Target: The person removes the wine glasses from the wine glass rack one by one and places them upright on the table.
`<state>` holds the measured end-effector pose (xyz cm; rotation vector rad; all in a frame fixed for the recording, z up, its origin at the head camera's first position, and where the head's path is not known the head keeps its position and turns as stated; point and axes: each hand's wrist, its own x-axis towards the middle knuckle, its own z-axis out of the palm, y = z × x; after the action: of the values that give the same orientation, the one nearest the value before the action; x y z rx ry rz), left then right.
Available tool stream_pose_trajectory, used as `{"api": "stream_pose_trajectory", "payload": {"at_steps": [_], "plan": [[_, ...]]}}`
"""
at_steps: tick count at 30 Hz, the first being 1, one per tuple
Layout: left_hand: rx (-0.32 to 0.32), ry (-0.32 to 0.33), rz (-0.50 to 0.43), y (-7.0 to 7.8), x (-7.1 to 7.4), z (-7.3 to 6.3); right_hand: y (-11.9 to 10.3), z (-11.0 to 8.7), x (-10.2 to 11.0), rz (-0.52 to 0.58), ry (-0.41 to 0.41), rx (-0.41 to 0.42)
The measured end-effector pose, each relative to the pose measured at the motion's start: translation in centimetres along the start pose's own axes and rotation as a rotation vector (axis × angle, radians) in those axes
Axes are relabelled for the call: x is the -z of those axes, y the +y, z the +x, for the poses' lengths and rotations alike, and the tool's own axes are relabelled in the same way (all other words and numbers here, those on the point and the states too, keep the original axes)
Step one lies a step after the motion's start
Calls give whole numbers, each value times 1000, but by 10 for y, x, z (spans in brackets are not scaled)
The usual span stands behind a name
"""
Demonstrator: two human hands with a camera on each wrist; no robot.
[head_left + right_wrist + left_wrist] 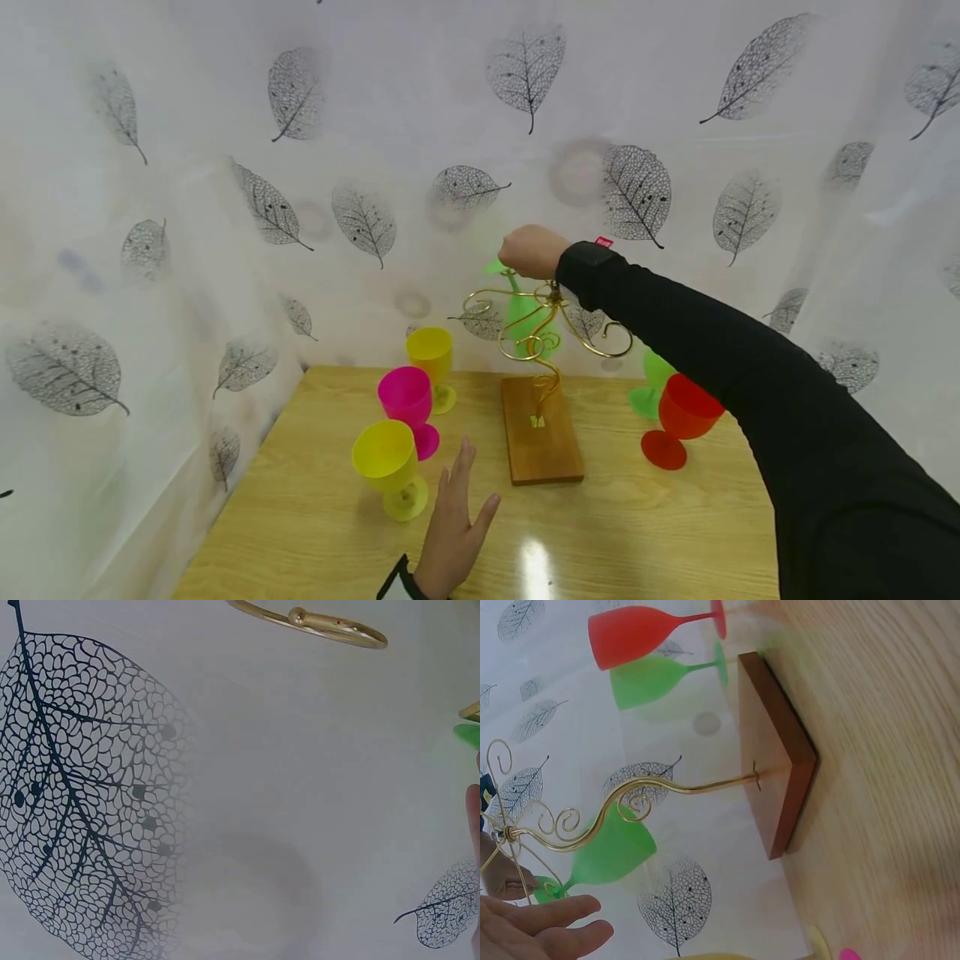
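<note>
A gold wire glass rack (pixel 556 307) rises from a wooden base (pixel 542 458), its curled arms spreading near the top. By the foot end, my right hand (pixel 534 252) pinches a green goblet (pixel 522 315) that hangs upside down among those arms. In the left wrist view the goblet's foot lies at a wire curl; whether it rests there cannot be told. My left hand (pixel 453 533) is held in front of the base with fingers extended, holding nothing. Only a sliver of the right hand's fingers (pixel 475 825) shows in the right wrist view.
Left of the base stand a near yellow goblet (pixel 385 456), a magenta goblet (pixel 406 397) and a far yellow goblet (pixel 430 353). On the right a red goblet (pixel 688 407) stands before another green goblet (pixel 645 402), partly hidden. A leaf-patterned curtain (pixel 420 100) hangs behind the table.
</note>
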<state>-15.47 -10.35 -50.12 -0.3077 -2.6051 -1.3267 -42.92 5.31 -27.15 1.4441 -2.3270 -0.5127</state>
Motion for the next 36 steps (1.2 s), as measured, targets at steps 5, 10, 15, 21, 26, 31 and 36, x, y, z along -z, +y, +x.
{"api": "stream_pose_trajectory", "payload": {"at_steps": [5, 10, 15, 21, 26, 31, 36], "plan": [[19, -28, -11, -2, -1, -2, 2, -7, -10, 16, -1, -43], [48, -48, -12, -3, -2, -3, 8, -14, -16, 58, 14, -64], [38, -44, -13, -2, -2, -3, 13, -21, -15, 69, 32, -89], [35, -38, -16, -3, -2, -1, 19, -29, -18, 32, 61, -115], [36, -38, -23, -3, -2, -1, 20, -34, -13, 52, 61, -148], [31, -31, -24, -3, -3, 0, 24, -36, -14, 61, 68, -185], [31, -31, -20, -5, -3, 1, 24, -38, -13, 68, 81, -185]]}}
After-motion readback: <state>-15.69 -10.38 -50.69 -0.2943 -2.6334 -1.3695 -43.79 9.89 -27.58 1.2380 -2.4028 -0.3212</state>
